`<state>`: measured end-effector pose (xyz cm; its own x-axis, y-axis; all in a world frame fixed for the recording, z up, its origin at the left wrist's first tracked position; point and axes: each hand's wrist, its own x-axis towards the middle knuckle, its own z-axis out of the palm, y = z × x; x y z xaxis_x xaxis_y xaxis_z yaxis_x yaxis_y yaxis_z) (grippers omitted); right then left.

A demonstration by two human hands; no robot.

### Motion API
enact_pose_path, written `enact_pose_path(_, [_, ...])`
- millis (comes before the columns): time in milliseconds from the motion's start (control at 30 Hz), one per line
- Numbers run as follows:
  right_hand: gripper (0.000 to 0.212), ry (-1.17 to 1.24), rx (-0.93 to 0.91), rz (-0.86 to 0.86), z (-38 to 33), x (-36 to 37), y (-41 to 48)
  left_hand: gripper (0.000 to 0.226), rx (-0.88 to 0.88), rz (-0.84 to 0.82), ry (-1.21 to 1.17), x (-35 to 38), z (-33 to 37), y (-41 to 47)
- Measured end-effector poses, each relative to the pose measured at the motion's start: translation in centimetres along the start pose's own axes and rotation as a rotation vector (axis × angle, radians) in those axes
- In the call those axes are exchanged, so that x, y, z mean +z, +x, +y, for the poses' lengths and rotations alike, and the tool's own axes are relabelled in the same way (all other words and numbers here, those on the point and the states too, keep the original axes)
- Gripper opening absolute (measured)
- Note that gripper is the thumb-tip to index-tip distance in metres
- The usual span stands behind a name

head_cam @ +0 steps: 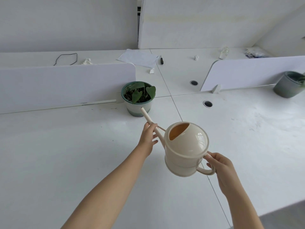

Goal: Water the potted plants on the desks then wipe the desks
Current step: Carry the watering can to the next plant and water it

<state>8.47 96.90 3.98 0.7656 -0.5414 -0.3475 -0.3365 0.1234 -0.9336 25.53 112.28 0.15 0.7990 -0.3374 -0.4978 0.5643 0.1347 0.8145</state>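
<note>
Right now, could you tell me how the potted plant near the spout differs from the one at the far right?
The near potted plant has a pale pot with a green rim; the far-right potted plant has a darker grey-green pot. The near one shows heart-shaped leaves and soil; the far-right one's leaves are cut by the frame edge. Both stand on the desk beside dividers.

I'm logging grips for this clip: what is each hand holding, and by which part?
Both hold the watering can: the right hand grips its handle, the left hand pinches the spout midway.
</note>
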Motion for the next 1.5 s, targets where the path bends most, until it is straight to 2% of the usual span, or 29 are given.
enact_pose_path(100, [0.011, 0.008, -0.007, -0.056, 0.9, -0.1, 0.2, 0.037, 0.008, 0.037, -0.009, -1.0, -0.9, -0.7])
enact_pose_path(200, [0.014, 0.014, -0.006, -0.107, 1.6, 0.2, 0.4, 0.042, 0.049, 0.076, -0.073, -2.3, -1.5, -1.4])
enact_pose_path(700, [0.014, -0.099, 0.028, -0.375, 3.6, 6.3, 1.3, 0.041, 0.274, 0.364, -0.32, -10.5, -2.9, -7.1])
enact_pose_path(967, [0.009, -0.205, 0.037, -0.537, 4.6, 8.2, 0.7, 0.028, 0.336, 0.463, -0.418, -13.3, -4.6, -10.3])
enact_pose_path(1167, [0.01, -0.21, 0.045, -0.568, 5.4, 9.1, 0.3, 0.042, 0.334, 0.532, -0.443, -13.9, -5.7, -11.6])
enact_pose_path(1333, [0.009, -0.203, 0.042, -0.546, 5.4, 9.5, 0.1, 0.044, 0.317, 0.533, -0.43, -14.1, -6.0, -12.1])
enact_pose_path(1500, [0.012, -0.204, 0.036, -0.513, 5.8, 9.5, -0.3, 0.046, 0.259, 0.531, -0.255, -14.0, -5.9, -12.7])
